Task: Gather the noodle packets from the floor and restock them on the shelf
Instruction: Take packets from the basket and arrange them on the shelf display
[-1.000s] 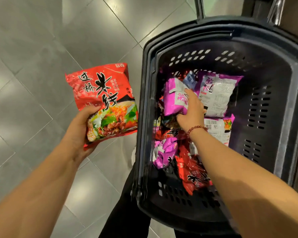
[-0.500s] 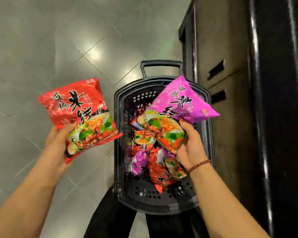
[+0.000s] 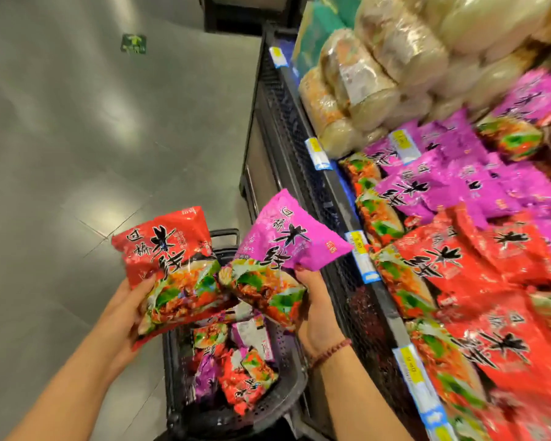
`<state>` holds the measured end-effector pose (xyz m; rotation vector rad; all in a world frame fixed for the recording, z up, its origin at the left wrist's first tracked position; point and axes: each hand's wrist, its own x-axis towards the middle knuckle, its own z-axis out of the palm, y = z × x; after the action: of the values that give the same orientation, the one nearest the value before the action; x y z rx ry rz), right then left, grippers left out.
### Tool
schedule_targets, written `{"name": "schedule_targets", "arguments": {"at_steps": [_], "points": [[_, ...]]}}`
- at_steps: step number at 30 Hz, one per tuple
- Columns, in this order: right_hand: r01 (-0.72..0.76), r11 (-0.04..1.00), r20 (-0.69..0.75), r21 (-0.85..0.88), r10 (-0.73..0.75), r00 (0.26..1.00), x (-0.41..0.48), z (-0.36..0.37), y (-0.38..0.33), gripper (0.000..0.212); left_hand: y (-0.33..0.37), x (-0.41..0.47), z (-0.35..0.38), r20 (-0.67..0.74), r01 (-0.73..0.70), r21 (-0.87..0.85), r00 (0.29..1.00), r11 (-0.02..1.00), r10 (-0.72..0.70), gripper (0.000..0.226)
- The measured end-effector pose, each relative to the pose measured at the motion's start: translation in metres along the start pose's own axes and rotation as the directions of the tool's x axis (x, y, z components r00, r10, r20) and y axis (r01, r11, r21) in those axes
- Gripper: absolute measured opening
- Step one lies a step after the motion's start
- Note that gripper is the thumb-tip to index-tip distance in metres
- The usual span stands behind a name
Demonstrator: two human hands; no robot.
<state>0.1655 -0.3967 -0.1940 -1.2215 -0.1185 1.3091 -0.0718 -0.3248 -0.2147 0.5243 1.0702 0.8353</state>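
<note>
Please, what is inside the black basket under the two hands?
Noodle packets lie in the black basket: a loose red packet, a loose purple packet, a pale-backed packet. The held red packet and held purple packet hide its far part.

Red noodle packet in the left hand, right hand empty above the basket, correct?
No. The head view shows the right hand gripping a purple noodle packet, not empty. The red noodle packet is in the left hand, both above the basket.

left: open floor point(image 3: 77, 138) | right: shelf point(image 3: 303, 148) packed with packets point(image 3: 477, 259) | below: basket point(image 3: 282, 342) half-full
</note>
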Motion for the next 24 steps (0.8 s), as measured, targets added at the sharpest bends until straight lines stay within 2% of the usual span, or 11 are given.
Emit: {"name": "schedule_targets", "arguments": {"at_steps": [1,3,4,6,9,13,17,21,24], "points": [[0.058,0.997,0.004,-0.055,-0.058,0.998,-0.006,0.0,-0.01,0.089,0.003,-0.003,0.011,0.025,-0.006,0.01,1.0,1.0,0.006,0.039],[0.165,0.973,-0.003,-0.162,-0.167,0.986,-0.017,-0.003,-0.026,0.076,0.009,-0.011,0.034,0.054,-0.039,0.045,0.998,0.998,0.036,0.064],[0.182,0.966,-0.012,-0.182,-0.188,0.982,-0.021,-0.005,-0.034,0.067,0.011,-0.015,0.045,0.074,-0.036,0.042,0.997,0.998,0.032,0.058],[0.221,0.949,-0.026,-0.224,-0.233,0.972,-0.027,-0.011,-0.047,0.057,0.012,-0.021,0.064,0.111,-0.027,0.013,0.994,1.0,0.026,0.019],[0.29,0.923,-0.006,-0.252,-0.301,0.954,-0.034,-0.023,-0.072,0.049,0.016,-0.025,0.089,0.131,-0.005,0.035,0.991,0.999,0.0,0.018],[0.355,0.884,0.008,-0.305,-0.37,0.929,-0.036,-0.038,-0.111,0.039,0.027,-0.025,0.12,0.167,0.0,0.048,0.986,0.999,-0.008,0.035],[0.429,0.846,-0.009,-0.316,-0.455,0.891,-0.027,-0.049,-0.166,0.045,0.036,-0.015,0.163,0.18,-0.03,0.032,0.983,0.999,0.024,0.041],[0.479,0.825,-0.159,-0.301,-0.538,0.828,-0.016,-0.075,-0.227,0.024,0.041,-0.006,0.209,0.231,-0.063,0.015,0.971,0.998,0.058,0.019],[0.511,0.812,-0.283,-0.282,-0.579,0.765,-0.003,-0.103,-0.27,0.03,0.043,0.0,0.236,0.253,-0.085,0.015,0.964,0.996,0.078,0.027]]}}
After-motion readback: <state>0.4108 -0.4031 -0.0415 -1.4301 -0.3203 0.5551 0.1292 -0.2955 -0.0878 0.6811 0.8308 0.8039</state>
